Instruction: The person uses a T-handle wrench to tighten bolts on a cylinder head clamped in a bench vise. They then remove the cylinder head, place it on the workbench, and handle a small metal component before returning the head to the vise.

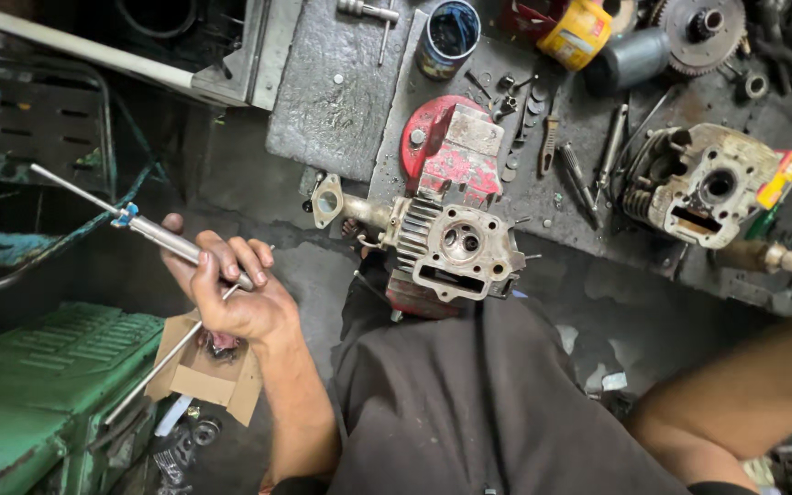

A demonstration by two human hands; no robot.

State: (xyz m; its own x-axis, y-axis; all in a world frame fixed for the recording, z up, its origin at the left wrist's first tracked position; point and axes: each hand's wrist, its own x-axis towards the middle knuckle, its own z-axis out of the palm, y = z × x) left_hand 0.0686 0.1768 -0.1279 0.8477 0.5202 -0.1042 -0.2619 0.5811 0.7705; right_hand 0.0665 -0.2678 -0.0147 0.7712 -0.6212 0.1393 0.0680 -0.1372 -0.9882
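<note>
Rod-shaped metal tool [153, 232], long and slim, sits in the left hand [231, 293], held out to the person's left over the floor, well apart from the bench [341, 119]. The fingers [231, 261] are wrapped closed around its thicker silver handle, with the thin shaft running up and away past a small blue collar. A second thin rod [162, 362] seems to pass under the same hand, down toward a small cardboard box [208, 376]; whether the hand grips it too is hard to tell.

By its look the tool is stiff steel, light enough for one hand, and likely oily in this shop, so it could slip. The thick handle is the sound place to hold it; the thin shaft would give poor purchase and might bend under side load.

Only the right forearm [744, 385] shows at the lower right edge; the hand is out of frame, so its fingers cannot be judged.

Ahead, at the bench edge just above the person's lap, stands a small red engine [451, 220] with its cylinder head facing the camera. A second engine block [698, 183] lies further right among loose tools, and a green machine [38, 385] stands at the lower left.
</note>
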